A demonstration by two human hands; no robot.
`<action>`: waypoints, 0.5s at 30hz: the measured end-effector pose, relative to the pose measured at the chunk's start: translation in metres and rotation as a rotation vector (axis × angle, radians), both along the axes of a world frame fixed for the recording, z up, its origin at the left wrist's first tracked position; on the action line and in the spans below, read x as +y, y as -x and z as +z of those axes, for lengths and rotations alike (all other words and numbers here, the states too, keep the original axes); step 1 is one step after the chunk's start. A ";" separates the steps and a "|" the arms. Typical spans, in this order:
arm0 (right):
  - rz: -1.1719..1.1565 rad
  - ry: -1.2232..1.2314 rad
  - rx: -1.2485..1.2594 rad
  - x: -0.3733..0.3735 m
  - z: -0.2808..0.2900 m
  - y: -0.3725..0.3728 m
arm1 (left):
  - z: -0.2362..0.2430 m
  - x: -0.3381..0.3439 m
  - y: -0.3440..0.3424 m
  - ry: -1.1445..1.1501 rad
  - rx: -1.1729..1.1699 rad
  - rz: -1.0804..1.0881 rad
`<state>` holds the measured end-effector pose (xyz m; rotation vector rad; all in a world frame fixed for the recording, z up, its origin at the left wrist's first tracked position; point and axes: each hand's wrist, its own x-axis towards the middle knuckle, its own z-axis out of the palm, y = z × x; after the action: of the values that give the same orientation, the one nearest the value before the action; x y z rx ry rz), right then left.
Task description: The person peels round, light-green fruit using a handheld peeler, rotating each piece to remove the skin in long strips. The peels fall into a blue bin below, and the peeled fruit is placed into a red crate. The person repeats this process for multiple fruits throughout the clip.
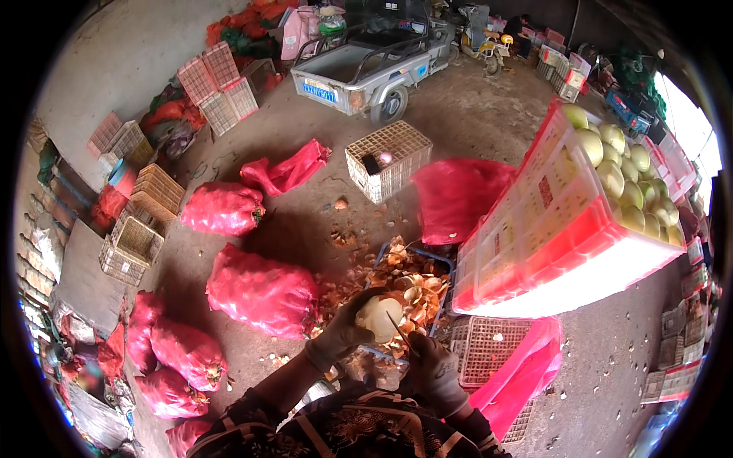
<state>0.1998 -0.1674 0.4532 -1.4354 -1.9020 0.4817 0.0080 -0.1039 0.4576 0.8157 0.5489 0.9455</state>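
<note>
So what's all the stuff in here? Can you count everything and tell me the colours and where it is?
Peeled onion: one, pale, left hand
Knife: one, dark-looking blade, right hand
Onion peels: too many to count, orange-brown, centre
Blue-rimmed crate: one, under peels
Big crate: one, white and red, right
Crated onions: many, pale green, inside it
Full sacks: at least six, pink-red, left
Flatter bags: three, pink-red, two beyond, one lower right
Beige crate: one, upper centre
Other crates: many, mostly beige or pink-red, around
Cargo tricycle: one, grey, top
Left hand: one, greyish glove, lower centre
Right hand: one, greyish glove, lower centre
</note>
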 end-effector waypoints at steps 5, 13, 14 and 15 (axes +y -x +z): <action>-0.051 0.153 -0.114 -0.006 0.010 -0.010 | -0.011 0.003 0.006 -0.114 0.139 0.061; -0.068 0.093 -0.255 -0.008 0.008 -0.016 | 0.001 0.005 0.009 -0.369 0.592 0.102; -0.074 0.092 -0.255 -0.009 0.007 -0.017 | 0.004 0.005 0.009 -0.372 0.603 0.100; -0.080 0.090 -0.256 -0.009 0.006 -0.018 | 0.003 0.004 0.008 -0.359 0.579 0.110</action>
<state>0.2174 -0.1763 0.4596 -1.6933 -2.0328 0.3636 -0.0004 -0.0999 0.4610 1.4129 0.9447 0.9173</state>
